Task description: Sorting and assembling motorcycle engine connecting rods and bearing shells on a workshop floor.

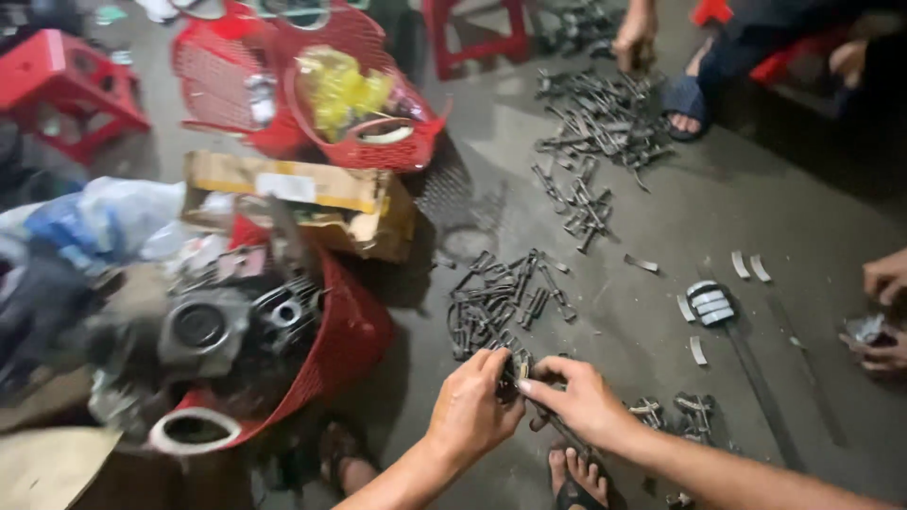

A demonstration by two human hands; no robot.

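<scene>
My left hand (472, 408) and my right hand (578, 400) meet low in the head view, both pinching one small dark metal part (516, 370) between their fingertips. Just above them lies a heap of dark metal pieces (501, 297) on the grey concrete floor. Another small cluster of the same pieces (675, 414) lies to the right of my right wrist. My sandalled foot (578, 480) shows below the hands.
A red basket of engine parts (246, 331) stands at the left, a cardboard box (302, 203) behind it. More red baskets (359, 94) and stools sit farther back. A large metal pile (595, 123) lies near another person's hand and foot. Curved silver shells (710, 302) lie at the right, near another person's hands (883, 312).
</scene>
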